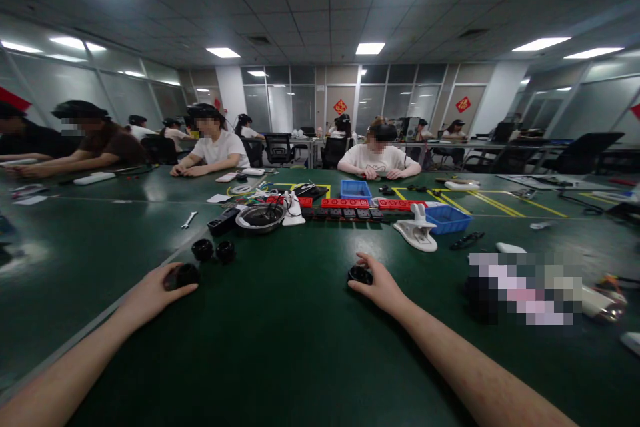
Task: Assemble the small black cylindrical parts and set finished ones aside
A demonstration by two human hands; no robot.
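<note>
My left hand [157, 287] is curled round a small black round part [188, 275] on the green table, with the thumb along its near side. Just beyond it stand two similar black pieces, one black round piece [203, 249] on the left and another black round piece [225, 251] on the right. Near the middle of the table, my right hand [379, 282] grips a black ring-shaped part [359, 274] between thumb and fingers. Its face looks hollow or recessed, though the detail is too dark to make out. The hands are well apart.
Across the table lie a metal bowl [260, 219], red power strips [345, 203], a white clip base [417, 230], a blue bin [447, 219] and a wrench [189, 219]. A blurred-out item [525, 290] lies at right. Several people sit around, one person [379, 157] directly opposite.
</note>
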